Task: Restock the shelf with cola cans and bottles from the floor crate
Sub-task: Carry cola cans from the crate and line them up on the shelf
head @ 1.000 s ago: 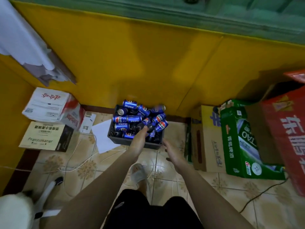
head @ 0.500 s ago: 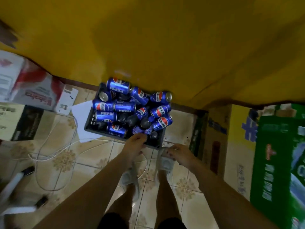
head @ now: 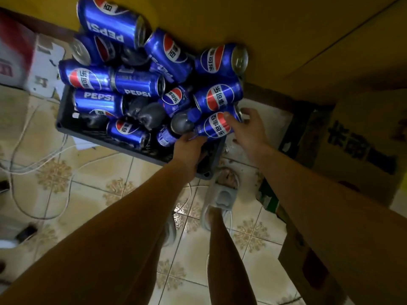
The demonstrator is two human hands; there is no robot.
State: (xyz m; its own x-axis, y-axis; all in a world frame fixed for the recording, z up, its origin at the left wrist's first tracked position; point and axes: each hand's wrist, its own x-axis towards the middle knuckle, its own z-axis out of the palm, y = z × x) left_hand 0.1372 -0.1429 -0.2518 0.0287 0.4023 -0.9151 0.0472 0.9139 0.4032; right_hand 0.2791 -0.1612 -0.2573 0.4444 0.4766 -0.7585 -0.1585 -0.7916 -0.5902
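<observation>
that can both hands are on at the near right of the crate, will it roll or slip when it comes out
The can lies on its side atop the heap, so it would probably roll if released. Its glossy skin looks slippery, though the right hand and left hand bracket it. Neighbouring cans resting against it may shift in the crate.

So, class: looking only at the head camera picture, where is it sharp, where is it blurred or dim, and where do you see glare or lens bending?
Head view: the cans in the crate are fairly sharp, with streaks of glare on their blue sides; the white box at the left edge is smeared; the forearms lie in dim shadow; the wide lens stretches the cardboard box and the edges.
</observation>
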